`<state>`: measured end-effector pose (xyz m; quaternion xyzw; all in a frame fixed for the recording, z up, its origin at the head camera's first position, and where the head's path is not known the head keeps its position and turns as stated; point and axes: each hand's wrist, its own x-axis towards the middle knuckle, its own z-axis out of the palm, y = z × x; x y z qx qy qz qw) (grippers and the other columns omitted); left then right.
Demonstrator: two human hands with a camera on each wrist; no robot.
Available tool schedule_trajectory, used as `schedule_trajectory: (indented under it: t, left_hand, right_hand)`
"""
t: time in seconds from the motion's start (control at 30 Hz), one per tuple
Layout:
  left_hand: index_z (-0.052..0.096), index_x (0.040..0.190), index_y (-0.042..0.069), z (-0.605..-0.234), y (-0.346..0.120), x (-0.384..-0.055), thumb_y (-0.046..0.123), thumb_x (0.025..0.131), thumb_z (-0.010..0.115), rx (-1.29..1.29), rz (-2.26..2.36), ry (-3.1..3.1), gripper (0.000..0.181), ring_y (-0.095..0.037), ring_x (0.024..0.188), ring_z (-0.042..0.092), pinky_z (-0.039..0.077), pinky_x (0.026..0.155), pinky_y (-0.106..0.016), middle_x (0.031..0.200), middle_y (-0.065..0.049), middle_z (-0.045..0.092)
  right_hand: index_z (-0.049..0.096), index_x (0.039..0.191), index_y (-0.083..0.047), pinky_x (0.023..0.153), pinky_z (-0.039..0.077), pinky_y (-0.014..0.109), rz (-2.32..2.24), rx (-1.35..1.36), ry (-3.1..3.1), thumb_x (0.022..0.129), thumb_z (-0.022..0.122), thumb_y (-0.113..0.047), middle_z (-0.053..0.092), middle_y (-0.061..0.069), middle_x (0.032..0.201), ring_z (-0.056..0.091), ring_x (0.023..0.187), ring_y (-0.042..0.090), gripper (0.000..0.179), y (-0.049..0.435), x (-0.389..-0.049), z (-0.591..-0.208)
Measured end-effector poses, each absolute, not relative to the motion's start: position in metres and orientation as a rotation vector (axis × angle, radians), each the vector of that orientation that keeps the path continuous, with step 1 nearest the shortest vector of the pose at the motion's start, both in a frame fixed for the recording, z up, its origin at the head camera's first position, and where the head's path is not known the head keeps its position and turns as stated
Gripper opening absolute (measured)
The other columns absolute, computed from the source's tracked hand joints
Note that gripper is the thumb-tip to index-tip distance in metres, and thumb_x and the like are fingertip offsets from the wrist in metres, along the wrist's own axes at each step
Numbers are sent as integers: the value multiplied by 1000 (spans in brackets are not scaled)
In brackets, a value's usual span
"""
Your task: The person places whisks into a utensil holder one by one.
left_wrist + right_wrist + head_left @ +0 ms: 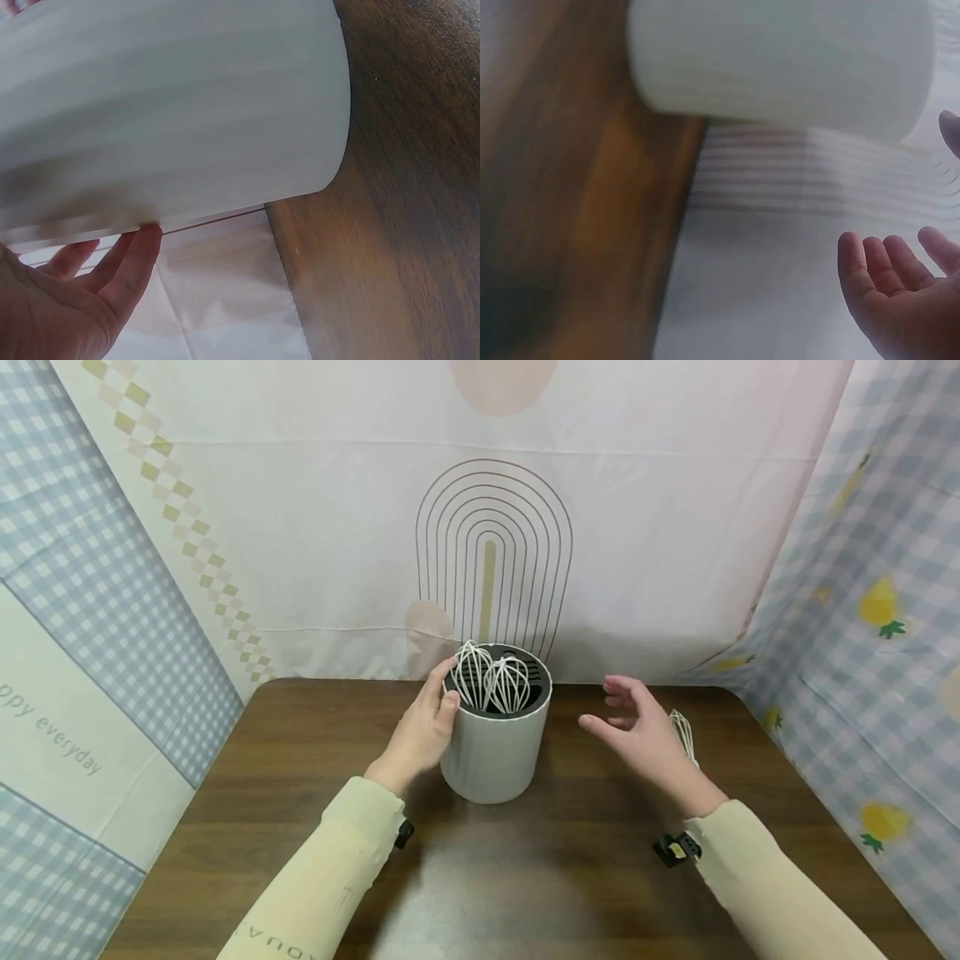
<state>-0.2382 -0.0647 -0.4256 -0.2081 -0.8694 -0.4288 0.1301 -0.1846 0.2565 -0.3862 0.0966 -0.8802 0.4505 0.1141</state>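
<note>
A pale grey cylindrical utensil holder (493, 760) with a dark slotted top stands upright on the table. Two whisks stand in it, heads up: a left whisk (471, 672) and a right whisk (508, 683). My left hand (420, 727) holds the holder's left side near the rim, thumb at the front and fingers around the side. In the left wrist view, its fingertips (150, 232) meet the holder wall. My right hand (633, 722) is apart from the holder on its right, fingers loosely bent around nothing. Beyond that hand lies another whisk (684, 735), partly hidden by it.
The brown wooden table (525, 877) ends at a back edge just behind the holder. A white patterned cloth (337, 543) hangs behind it. Checked cloth hangs on the left, and a checked cloth (862, 693) with lemon prints on the right.
</note>
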Motion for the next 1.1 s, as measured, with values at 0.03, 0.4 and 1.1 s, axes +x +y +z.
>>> schedule_trajectory:
  t: [0.03, 0.4, 1.1]
  left_hand:
    - [19, 152, 33, -425, -65, -238, 52, 103, 22, -603, -1246, -2526, 53, -36, 124, 48, 41, 94, -57, 153, -7, 33]
    - [18, 152, 34, -423, -63, -236, 57, 102, 18, -588, -1232, -2527, 55, -38, 124, 48, 41, 90, -61, 154, -7, 32]
    - [18, 152, 33, -424, -65, -236, 54, 103, 18, -607, -1235, -2510, 54, -37, 123, 48, 40, 93, -60, 152, -8, 33]
  right_hand:
    - [39, 143, -12, 92, 46, 46, 1301, 274, -2595, 84, 75, -39, 49, 9, 137, 52, 117, 27, 74, 262, -184, -391]
    - [36, 145, -9, 92, 44, 50, 1182, 87, -2736, 84, 70, -51, 47, 14, 135, 49, 119, 33, 81, 313, -168, -432]
    - [30, 143, 9, 92, 40, 54, 1203, -290, -2712, 91, 61, -50, 42, 32, 133, 45, 120, 46, 85, 383, -156, -466]
